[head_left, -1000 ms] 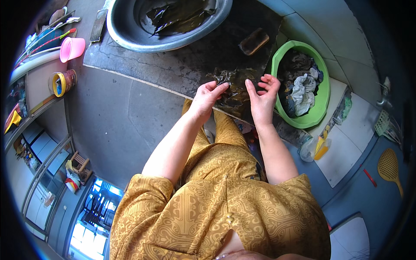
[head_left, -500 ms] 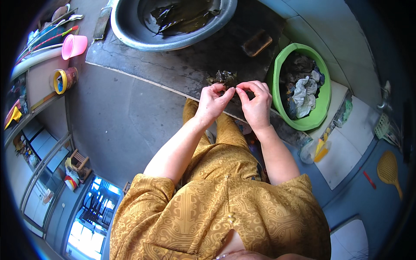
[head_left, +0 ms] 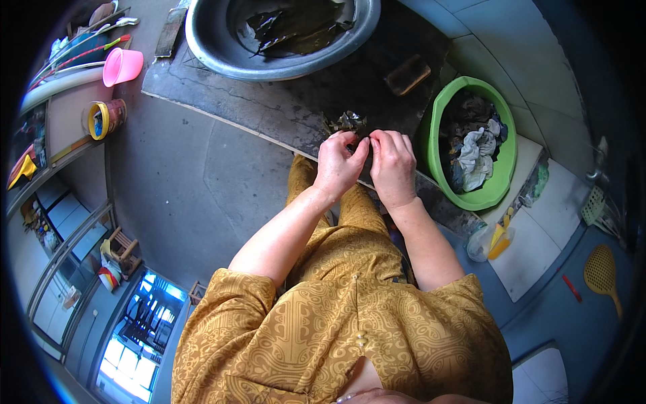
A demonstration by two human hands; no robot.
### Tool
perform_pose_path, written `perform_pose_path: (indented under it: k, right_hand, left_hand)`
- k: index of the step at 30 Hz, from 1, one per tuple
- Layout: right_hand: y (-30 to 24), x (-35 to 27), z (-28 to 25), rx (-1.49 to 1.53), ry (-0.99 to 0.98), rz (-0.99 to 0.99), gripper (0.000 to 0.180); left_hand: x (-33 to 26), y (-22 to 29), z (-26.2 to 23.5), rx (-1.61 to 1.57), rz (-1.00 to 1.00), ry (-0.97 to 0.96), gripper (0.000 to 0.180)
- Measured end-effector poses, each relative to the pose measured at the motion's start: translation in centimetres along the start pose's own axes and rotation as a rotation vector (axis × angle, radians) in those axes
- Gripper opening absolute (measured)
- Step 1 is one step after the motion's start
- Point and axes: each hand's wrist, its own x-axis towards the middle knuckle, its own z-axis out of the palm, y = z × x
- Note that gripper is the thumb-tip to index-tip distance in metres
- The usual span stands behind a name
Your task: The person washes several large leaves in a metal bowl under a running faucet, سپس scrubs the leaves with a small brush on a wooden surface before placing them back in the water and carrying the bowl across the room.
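Close together over the front edge of a dark slab [head_left: 269, 108], my left hand [head_left: 336, 165] and my right hand [head_left: 393, 168] are both closed in a pinch. Their thumbs and fingertips nearly meet. Whatever lies between the fingers is too small and dark to make out. Just beyond the fingertips sits a crumpled, shiny dark clump [head_left: 350, 121], partly hidden by my left hand. Farther back on the slab stands a wide grey basin [head_left: 202, 47], with dark, wet, leaf-like sheets [head_left: 303, 27] lying in liquid.
A green tub [head_left: 437, 141] of dark and white cloths [head_left: 476, 158] stands right of my right hand. A brown block-like brush [head_left: 408, 75] lies on the slab near the wall. Off to the left are a pink bucket [head_left: 123, 67] and a yellow-rimmed pail [head_left: 106, 120].
My right hand's fingers have turned more upright and drawn in against the left fingertips. The whole view has shifted slightly; basin and tub stand as before.
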Motion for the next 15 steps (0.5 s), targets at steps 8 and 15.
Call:
perform_pose_path:
  k: [8, 15]
  right_hand:
    - [0.0, 0.1, 0.5, 0.019, -0.074, -0.016, 0.011]
    - [1.3, 0.5, 1.0, 0.411, -0.119, 0.345, 0.007]
  left_hand:
    - [-0.2, -0.5, -0.3, 0.093, 0.061, 0.060, 0.023]
    - [-0.2, -1.6, -0.7, -0.266, -0.148, -0.097, 0.019]
